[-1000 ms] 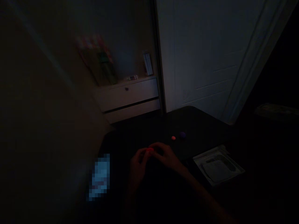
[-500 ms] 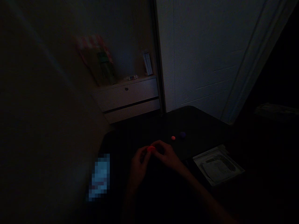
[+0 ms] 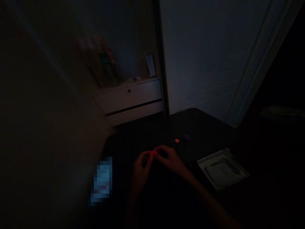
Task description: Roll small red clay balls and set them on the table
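Observation:
In dim light, a small bright red lump (image 3: pixel 153 153) sits between the fingertips of both hands; its kind is too dark to tell. My left hand (image 3: pixel 141 167) pinches it from the left. From the right, my right hand (image 3: pixel 170 159) grips it between thumb and fingers. Beyond the right hand, a small pinkish-orange ball (image 3: pixel 176 141) lies on the dark table (image 3: pixel 202 124). Beside it rests a larger dark purple ball (image 3: pixel 186 137).
A drawer unit (image 3: pixel 143 92) stands behind the table, with books (image 3: pixel 150 65) and a green object (image 3: pixel 107 65) on top. A pale door (image 3: pixel 202 57) is at the back right. Below the table's right edge sits a whitish tray-like object (image 3: pixel 222 170). A bright pixelated patch (image 3: pixel 102 181) is at left.
My fingers have shifted very slightly around the red lump, and less of it shows. The two balls on the table have stayed in place.

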`<state>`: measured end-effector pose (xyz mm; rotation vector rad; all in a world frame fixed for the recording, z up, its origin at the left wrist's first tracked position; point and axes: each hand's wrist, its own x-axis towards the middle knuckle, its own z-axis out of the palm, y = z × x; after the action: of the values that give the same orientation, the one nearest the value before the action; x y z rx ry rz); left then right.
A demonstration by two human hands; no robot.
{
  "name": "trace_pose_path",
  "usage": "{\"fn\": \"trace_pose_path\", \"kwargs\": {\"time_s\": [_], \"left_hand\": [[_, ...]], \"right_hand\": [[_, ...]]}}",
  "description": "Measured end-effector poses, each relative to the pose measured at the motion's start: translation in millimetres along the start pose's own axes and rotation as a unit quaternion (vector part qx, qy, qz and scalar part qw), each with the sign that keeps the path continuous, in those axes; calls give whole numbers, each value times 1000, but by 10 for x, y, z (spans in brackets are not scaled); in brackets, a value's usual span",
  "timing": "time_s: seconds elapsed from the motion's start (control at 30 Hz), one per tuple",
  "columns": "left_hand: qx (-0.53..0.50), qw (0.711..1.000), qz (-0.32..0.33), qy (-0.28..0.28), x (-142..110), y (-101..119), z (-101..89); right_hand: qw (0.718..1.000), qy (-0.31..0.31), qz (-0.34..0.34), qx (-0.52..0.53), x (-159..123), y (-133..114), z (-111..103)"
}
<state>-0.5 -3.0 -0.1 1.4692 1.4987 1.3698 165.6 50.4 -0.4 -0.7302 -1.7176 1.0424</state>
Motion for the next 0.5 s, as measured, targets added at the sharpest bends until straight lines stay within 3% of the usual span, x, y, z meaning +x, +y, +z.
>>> {"fn": "trace_pose_path", "kwargs": {"time_s": [0.5], "left_hand": [[-5, 1000, -12, -13, 5, -26, -18]], "right_hand": [[999, -13, 10, 34, 0, 52, -1]]}}
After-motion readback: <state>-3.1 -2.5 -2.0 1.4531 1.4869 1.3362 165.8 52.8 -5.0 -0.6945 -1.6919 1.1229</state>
